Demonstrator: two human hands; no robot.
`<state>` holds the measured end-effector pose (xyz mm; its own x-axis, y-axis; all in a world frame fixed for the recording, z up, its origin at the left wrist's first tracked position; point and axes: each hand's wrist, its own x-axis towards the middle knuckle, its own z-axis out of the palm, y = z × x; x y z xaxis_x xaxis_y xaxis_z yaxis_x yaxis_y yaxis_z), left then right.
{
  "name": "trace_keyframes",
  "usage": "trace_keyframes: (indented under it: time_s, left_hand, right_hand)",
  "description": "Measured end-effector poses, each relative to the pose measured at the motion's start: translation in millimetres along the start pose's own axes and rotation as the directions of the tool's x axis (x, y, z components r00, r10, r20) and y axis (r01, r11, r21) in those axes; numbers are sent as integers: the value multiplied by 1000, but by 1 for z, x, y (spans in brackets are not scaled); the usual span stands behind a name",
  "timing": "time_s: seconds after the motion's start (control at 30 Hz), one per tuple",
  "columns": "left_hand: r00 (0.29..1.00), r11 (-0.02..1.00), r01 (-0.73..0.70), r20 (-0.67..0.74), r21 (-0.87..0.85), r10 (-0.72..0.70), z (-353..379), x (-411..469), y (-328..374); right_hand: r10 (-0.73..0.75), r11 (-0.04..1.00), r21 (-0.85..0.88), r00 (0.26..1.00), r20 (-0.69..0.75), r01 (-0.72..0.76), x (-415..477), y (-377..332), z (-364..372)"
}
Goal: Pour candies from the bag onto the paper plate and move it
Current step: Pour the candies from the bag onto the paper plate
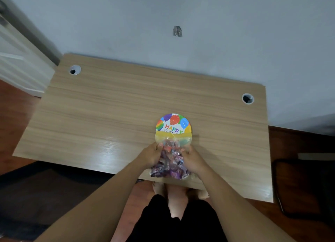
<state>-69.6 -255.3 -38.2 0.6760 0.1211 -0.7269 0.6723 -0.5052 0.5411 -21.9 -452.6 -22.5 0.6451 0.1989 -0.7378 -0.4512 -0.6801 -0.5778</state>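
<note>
While both hands grip it from either side, the clear bag (171,161) full of wrapped candies (170,166) lies over the near part of the table (101,107), with its yellow-banded top edge reaching across the near half of the paper plate (173,123). The left hand (151,155) is closed on the bag's left edge and the right hand (192,159) is closed on its right edge, fingers curled into the plastic. The candies, mostly purple and pink, sit bunched in the bag's lower part, close to the table's near edge. The plate lies flat on the wood, right of centre, printed with balloons and the word HAPPY; its far half shows bare, with no candy on it. Two round cable holes (247,98) sit near the table's far corners. Behind the table stands a pale wall (199,24).
</note>
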Motion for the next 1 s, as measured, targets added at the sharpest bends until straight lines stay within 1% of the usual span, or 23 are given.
trace_keyframes:
  time_s: [0.37, 0.5, 0.67, 0.87, 1.0]
  left_hand:
    - [999, 1000, 0, 34, 5, 0, 5, 3, -6]
    - [999, 999, -24, 22, 27, 24, 5, 2, -5]
    - [1000, 1000, -25, 17, 4, 25, 3, 1, -3]
    - [999, 999, -20, 31, -31, 21, -1, -2, 0]
    - [999, 998, -50, 19, -24, 51, -2, -3, -2]
  right_hand:
    - [58, 998, 36, 998, -20, -57, 12, 8, 6]
    - [53, 998, 46, 998, -38, -51, 13, 9, 5]
    - [49, 997, 65, 998, -42, -47, 11, 7, 4]
    - [27, 999, 35, 999, -45, -26, 10, 6, 0]
    - [35, 998, 52, 998, -42, -33, 9, 7, 0]
